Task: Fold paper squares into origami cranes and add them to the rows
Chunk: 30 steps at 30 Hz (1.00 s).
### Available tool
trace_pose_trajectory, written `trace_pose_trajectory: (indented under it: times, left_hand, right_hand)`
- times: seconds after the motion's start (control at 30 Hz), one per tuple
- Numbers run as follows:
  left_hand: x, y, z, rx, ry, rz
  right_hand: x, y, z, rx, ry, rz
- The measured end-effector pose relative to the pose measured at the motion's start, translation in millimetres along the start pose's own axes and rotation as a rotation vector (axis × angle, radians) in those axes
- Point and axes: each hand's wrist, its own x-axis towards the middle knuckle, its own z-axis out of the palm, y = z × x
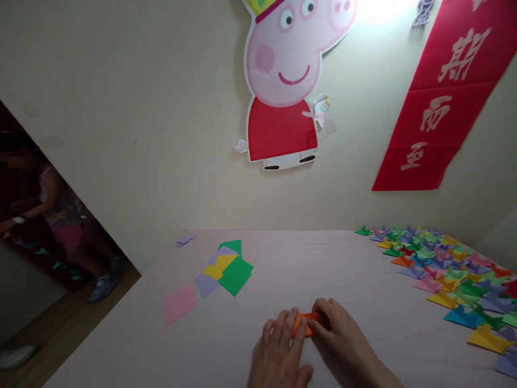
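Observation:
An orange folded paper (306, 321) lies on the pink table (347, 275) near its front edge. My left hand (278, 353) rests on the paper's left side with its fingers stretched flat over it. From the right, my right hand (343, 337) has curled fingertips pressing and pinching the paper's right end. Most of the paper is hidden under the fingers.
Loose paper squares in green, yellow, purple (226, 267) and one pink (180, 303) lie to the left. Several folded coloured paper cranes (448, 269) cover the table's right side. A person (60, 226) stands at the far left by a doorway. Cartoon pig cut-out and red banner hang on the wall.

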Motion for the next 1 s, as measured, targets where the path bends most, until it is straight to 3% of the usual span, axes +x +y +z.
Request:
trace_pose_trajectory:
  times: [0.07, 0.23, 0.43, 0.6, 0.83, 1.0]
  left_hand:
    - [-11, 0, 11.9, 0.043, 0.021, 0.106]
    - [-20, 1, 29.1, 0.046, -0.005, 0.091]
    - [-18, 0, 27.6, 0.033, -0.023, 0.096]
    - [-18, 1, 24.6, 0.05, -0.018, 0.093]
    - [-17, 3, 22.2, 0.005, -0.142, 0.085]
    - [-18, 2, 22.2, -0.02, -0.143, 0.082]
  right_hand:
    - [1, 0, 1, 0.003, -0.004, 0.004]
    - [1, 8, 5, 0.047, -0.005, 0.012]
    - [-1, 20, 11, 0.138, 0.042, -0.043]
    - [-1, 17, 9, 0.141, 0.01, -0.087]
    - [0, 14, 6, 0.07, -0.032, -0.148]
    - [-1, 16, 9, 0.075, -0.02, -0.145]
